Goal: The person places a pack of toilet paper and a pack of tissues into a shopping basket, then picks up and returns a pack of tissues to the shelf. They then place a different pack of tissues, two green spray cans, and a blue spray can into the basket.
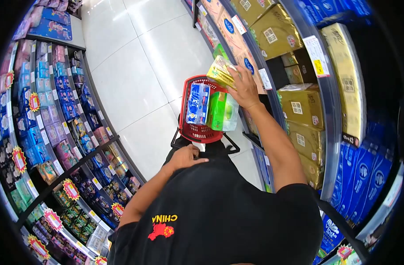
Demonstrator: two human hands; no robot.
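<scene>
My right hand grips a gold tissue pack with a pale top, tilted above the far right edge of a red shopping basket. Inside the basket, a blue-and-white tissue pack lies on the left and a green-and-clear tissue pack on the right. My left hand is close to my waist at the basket's near side, fingers curled and thumb stretched out. Whatever those fingers hold is hidden. Black handle parts of the basket show on either side.
Gold tissue packs fill the right shelf, around a dark gap. Price tags line its edge. Blue packs stand farther right. Racks of small colourful packets run along the left. White floor tiles lie between.
</scene>
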